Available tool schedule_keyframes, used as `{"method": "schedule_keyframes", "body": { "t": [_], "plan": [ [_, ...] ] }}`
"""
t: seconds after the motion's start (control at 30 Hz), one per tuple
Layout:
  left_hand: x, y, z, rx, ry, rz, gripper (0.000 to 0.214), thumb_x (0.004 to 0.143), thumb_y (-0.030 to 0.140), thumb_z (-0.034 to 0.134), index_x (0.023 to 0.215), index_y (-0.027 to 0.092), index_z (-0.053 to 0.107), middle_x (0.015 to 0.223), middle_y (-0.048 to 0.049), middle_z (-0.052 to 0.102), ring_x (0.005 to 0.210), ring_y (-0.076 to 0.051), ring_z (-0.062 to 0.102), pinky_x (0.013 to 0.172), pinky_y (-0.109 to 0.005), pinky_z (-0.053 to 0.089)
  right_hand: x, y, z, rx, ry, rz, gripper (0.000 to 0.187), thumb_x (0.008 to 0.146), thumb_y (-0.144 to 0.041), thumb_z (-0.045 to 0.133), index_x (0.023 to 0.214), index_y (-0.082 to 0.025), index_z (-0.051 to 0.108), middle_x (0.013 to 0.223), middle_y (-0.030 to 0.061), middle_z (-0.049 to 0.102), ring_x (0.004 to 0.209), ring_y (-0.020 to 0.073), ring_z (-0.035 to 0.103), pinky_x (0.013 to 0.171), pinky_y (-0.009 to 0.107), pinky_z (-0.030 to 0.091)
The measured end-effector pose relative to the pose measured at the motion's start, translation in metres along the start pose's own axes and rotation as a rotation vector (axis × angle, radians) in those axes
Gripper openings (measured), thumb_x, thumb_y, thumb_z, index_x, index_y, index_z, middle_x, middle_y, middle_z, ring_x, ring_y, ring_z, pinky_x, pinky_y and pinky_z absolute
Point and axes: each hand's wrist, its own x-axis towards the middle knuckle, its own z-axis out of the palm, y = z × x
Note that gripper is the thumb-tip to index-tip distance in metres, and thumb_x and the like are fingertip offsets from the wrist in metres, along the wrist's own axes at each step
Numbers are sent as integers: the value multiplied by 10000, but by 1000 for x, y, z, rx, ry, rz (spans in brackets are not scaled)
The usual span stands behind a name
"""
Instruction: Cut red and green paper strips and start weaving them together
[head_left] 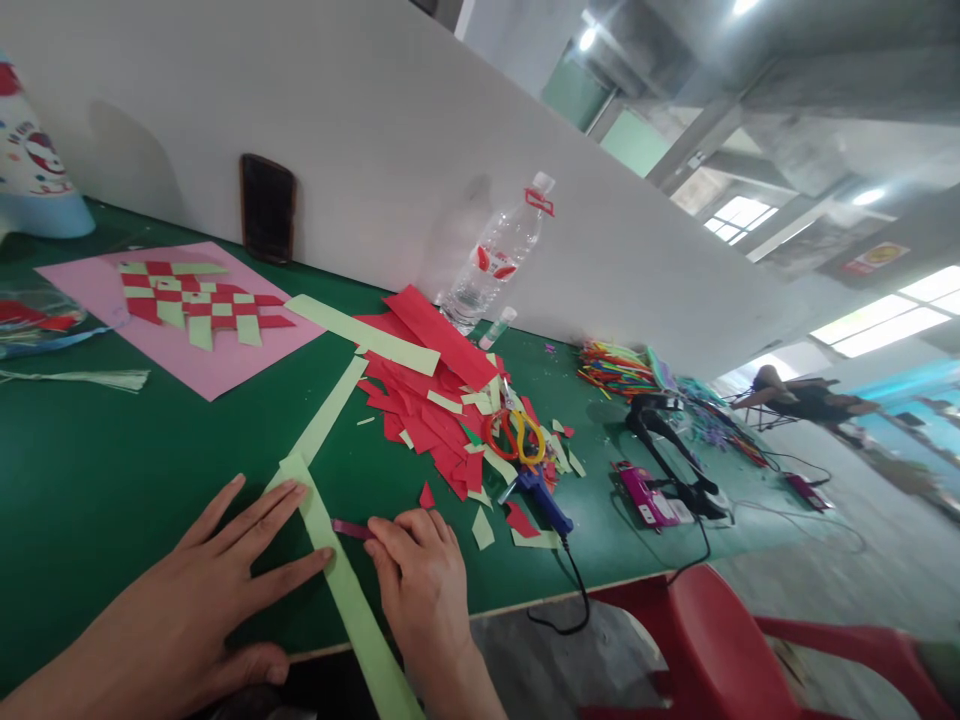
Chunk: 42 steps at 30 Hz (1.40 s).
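A pale green paper strip [334, 560] runs from the green tabletop out past the near edge. Its far end lies over another pale green strip [330, 405], at an angle to it. Spread fingers of my left hand [240, 560] press on the strips where they meet. Just right of the strip, my right hand [424, 570] pinches a slim purple tool [351, 529], its tip close to the strip's edge; my fingers hide the rest, so its exact kind cannot be told. Farther off, a woven red and green paper piece [199, 300] rests on a pink sheet [214, 375].
Red paper scraps [420, 420] heap in the middle with scissors [517, 437] and a blue glue gun [547, 500]. A water bottle [495, 260], glue stick [497, 328] and phone [268, 208] stand by the partition. Pipe cleaners [619, 368] and a red chair [720, 640] are right.
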Motion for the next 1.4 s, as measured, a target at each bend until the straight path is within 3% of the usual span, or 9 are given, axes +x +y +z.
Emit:
{"method": "schedule_keyframes", "body": {
  "t": [0.43, 0.67, 0.97, 1.17, 1.4],
  "plan": [
    [1, 0, -1, 17, -5, 10, 907, 810, 818, 676, 1613, 494, 403, 1676, -105, 502, 1513, -365, 500, 1343, -544, 10, 9, -1, 3, 1, 28, -19, 181, 1030, -206, 656, 1146, -276, 776, 940, 32, 721, 851, 234, 668, 774, 362, 475],
    [1, 1, 0, -70, 22, -25, 887, 780, 789, 740, 1568, 452, 507, 1717, -70, 459, 1567, -353, 428, 1359, -510, 20, 12, -7, 5, 15, 13, -5, 164, 1009, -211, 677, 1114, -282, 782, 943, 34, 707, 838, 229, 669, 762, 350, 502],
    [2, 0, 0, -65, 28, -20, 867, 791, 792, 728, 1563, 471, 503, 1732, -55, 435, 1584, -343, 404, 1361, -504, 9, 14, -4, 8, -4, 10, -3, 197, 1024, -218, 664, 1172, -265, 784, 967, 44, 704, 865, 231, 678, 802, 360, 526],
    [1, 0, -1, -57, 12, -25, 813, 837, 806, 660, 1567, 495, 485, 1696, -49, 493, 1551, -342, 456, 1354, -532, 73, 20, -5, 12, -26, -17, 3, 194, 1040, -254, 661, 1189, -272, 785, 983, 48, 714, 882, 232, 686, 837, 370, 528],
    [2, 0, -2, -72, 32, -16, 834, 810, 809, 691, 1555, 482, 510, 1695, -44, 496, 1551, -333, 460, 1365, -501, 15, 20, -1, 8, 5, -3, 5, 206, 1058, -255, 626, 1179, -258, 792, 964, 53, 700, 860, 221, 676, 915, 387, 525]
  ]
}}
